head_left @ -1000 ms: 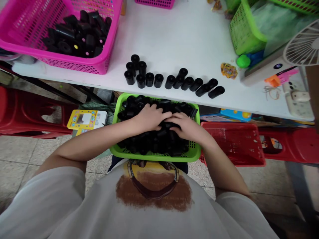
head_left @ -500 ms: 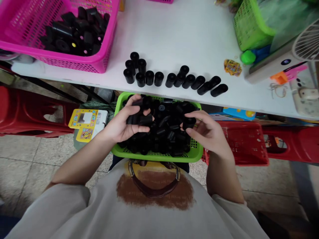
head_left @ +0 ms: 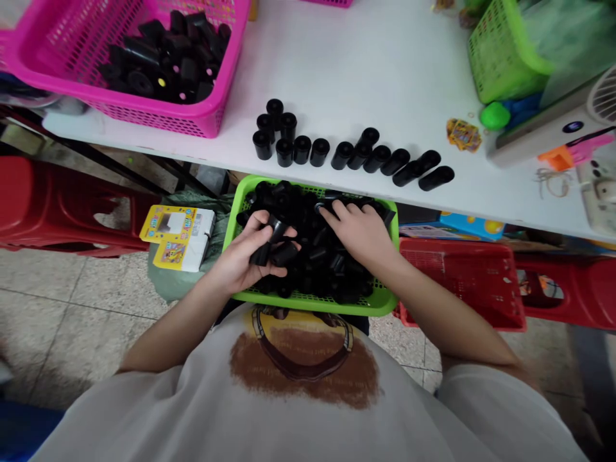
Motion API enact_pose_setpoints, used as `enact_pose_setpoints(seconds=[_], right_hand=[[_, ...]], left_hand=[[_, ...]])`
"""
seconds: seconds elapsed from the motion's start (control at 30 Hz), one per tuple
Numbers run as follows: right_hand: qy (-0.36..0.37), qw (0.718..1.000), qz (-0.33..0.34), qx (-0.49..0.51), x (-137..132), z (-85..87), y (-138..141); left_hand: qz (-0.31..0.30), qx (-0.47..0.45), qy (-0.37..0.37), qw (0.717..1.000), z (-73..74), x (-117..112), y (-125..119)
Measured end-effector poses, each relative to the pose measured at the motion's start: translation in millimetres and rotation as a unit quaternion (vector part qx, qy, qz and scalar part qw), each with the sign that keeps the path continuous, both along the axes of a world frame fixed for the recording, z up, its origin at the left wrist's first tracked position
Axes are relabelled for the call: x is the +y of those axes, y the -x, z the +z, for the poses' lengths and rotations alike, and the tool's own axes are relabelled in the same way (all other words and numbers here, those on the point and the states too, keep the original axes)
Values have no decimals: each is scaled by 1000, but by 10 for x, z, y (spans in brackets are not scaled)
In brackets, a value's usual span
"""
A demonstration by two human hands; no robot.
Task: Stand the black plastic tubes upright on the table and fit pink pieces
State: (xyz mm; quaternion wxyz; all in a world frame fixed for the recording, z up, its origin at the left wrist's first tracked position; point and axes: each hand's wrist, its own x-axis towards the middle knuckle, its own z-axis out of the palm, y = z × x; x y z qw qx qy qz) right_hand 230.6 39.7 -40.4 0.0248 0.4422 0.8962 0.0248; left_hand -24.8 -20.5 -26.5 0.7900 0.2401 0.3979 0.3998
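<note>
A green basket (head_left: 315,303) full of black plastic canisters (head_left: 317,263) rests on my lap below the table edge. My left hand (head_left: 243,260) is closed round several of the black canisters at the basket's left side. Palm down, my right hand (head_left: 359,231) lies on the pile at the upper right of the basket, fingers curled among the canisters; what they hold is hidden. On the white table (head_left: 366,70) above stands a row of black canisters (head_left: 346,154), some upright at the left, some lying on their sides at the right.
A pink basket (head_left: 144,112) with black parts sits at the table's left. At the right are a green basket (head_left: 500,58), a fan, a green ball and rubber bands. Red stools, a red basket (head_left: 462,282) and a yellow box (head_left: 178,234) stand on the tiled floor.
My left hand kept its handful of canisters and lowered a little. My right hand turned palm down and went back onto the pile. One second ago both hands lay flat in the basket.
</note>
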Motion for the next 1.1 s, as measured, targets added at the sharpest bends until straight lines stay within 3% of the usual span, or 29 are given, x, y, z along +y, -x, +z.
enact_pose_setpoints(seconds=[0.13,0.23,0.27,0.33,0.4,0.47,0.7,0.97,1.03,1.1], right_hand=[[29,999,24,-11,125,77,64],[107,980,0,170,118,223,-2],[144,953,-16,264,84,277,-26],[224,870,-48,436,-26,379,-54],[285,797,-64,528,-158,456,-46],[314,771,-61,551,-270,501,-12],[277,774,-84,563,-361,468,63],[309,771,-65,553,-371,447,86],[305,781,-52,542,-375,441,91],[294,815,-14,498,-384,434,95]], left_hand=[[-30,-36,-37,998,49,-33,-73],[-31,-32,-76,996,50,-57,-92],[-33,-25,-92,995,45,-64,-95],[-38,-12,-120,992,34,-78,-102],[-40,-4,-135,990,25,-85,-113],[-41,-1,-136,990,19,-85,-124],[-44,-11,-124,991,-4,-77,-135],[-85,-49,-101,990,-2,-83,-91],[-85,-48,-93,991,-1,-83,-86],[-92,-42,-94,990,-6,-90,-87]])
